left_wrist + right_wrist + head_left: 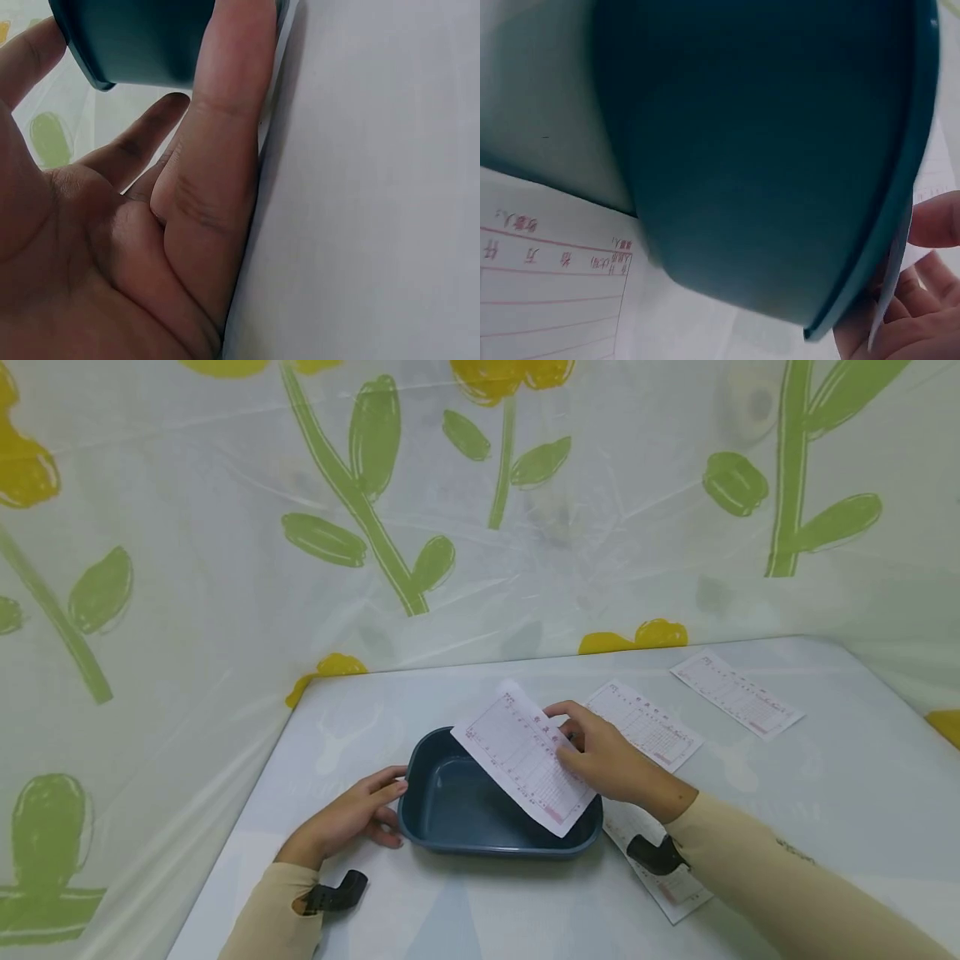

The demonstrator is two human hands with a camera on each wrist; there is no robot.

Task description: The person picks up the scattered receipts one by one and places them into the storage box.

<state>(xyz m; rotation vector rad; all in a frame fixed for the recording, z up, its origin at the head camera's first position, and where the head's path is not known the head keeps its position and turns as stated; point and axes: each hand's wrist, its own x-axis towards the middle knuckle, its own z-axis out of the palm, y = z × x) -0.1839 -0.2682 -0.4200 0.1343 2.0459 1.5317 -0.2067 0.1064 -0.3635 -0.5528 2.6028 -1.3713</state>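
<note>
In the head view my right hand (603, 752) pinches a paper receipt (517, 752) printed with a reddish grid. It holds the sheet tilted over the right part of a dark blue plastic basin (465, 802). In the right wrist view the held receipt (892, 281) shows edge-on, beside the basin's rim (922, 112). My left hand (356, 814) rests against the basin's left side, its fingers fairly straight. Up close in the left wrist view, the fingers (225, 67) touch the basin's outer wall (142, 45). I see no receipts on the visible part of the basin's floor.
Three more receipts lie on the white-covered table (525, 910): one (645, 722) behind my right hand, another (738, 693) at the back right, and a third (678, 893) partly under my right wrist. A flower-patterned sheet (600, 527) hangs behind the table.
</note>
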